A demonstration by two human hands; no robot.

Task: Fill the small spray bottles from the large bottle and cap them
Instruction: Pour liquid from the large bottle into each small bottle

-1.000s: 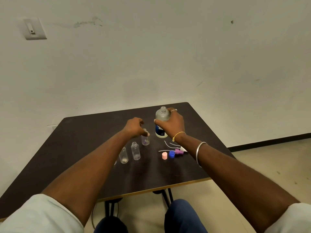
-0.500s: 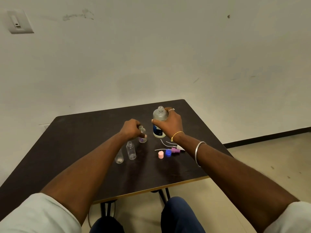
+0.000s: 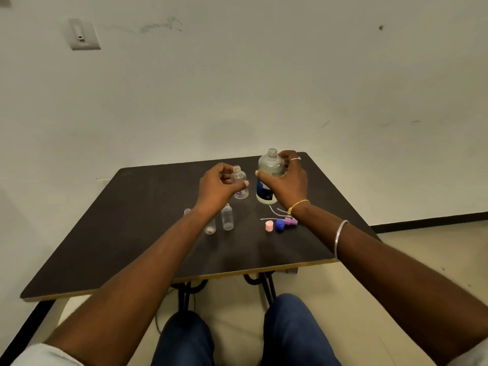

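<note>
Holding the small clear plastic spray bottle [image 3: 239, 184] in my left hand [image 3: 217, 186], fingers curled round its shoulder and thumb across the front. Can't tell if it's resting on the dark brown worktop [image 3: 132, 233] or just off it. My right hand [image 3: 291, 184] has its fingers wrapped round the big frosted bottle with the blue label [image 3: 268, 178], which is uncapped, upright and right beside the little one. Pouring comes next I reckon, so: get the two necks close and tilt the big one slowly, because that tiny mouth will spill easily. The other little clear bottles [image 3: 227, 220] stand empty-looking by my left forearm. The pink cap [image 3: 268, 226], blue cap [image 3: 279, 224] and purple cap [image 3: 290, 221] sit near my right wrist with some thin white dip tubes [image 3: 274, 210]. Behind it all is a scuffed off-white wall [image 3: 264, 88] with a switch plate [image 3: 84, 34], and the floor is pale.
</note>
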